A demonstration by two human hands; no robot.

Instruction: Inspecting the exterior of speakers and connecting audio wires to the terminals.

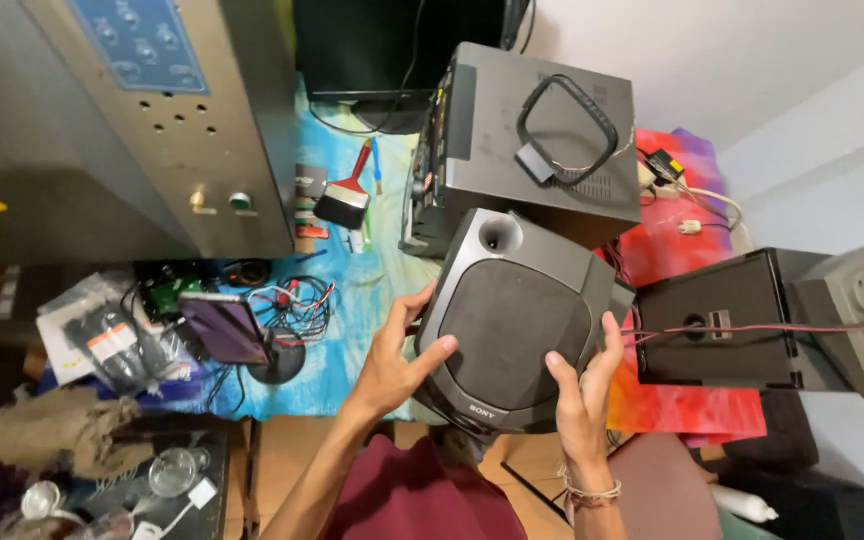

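A dark grey speaker [517, 310] with a round port at its top corner and a mesh front is held up between both hands in the head view. My left hand [397, 355] grips its left side, thumb across the front edge. My right hand [580, 390] clasps its lower right side, fingers upward; a bracelet sits on that wrist. A thin wire runs from the speaker's right side toward a black speaker box [722, 335].
A grey amplifier unit [512, 130] with a loop antenna on top lies behind the speaker. A paintbrush [347, 195], tangled wires [297, 300], a phone on a stand [222, 325] and a metal cabinet [152, 110] occupy the left. Red cloth [692, 410] covers the right.
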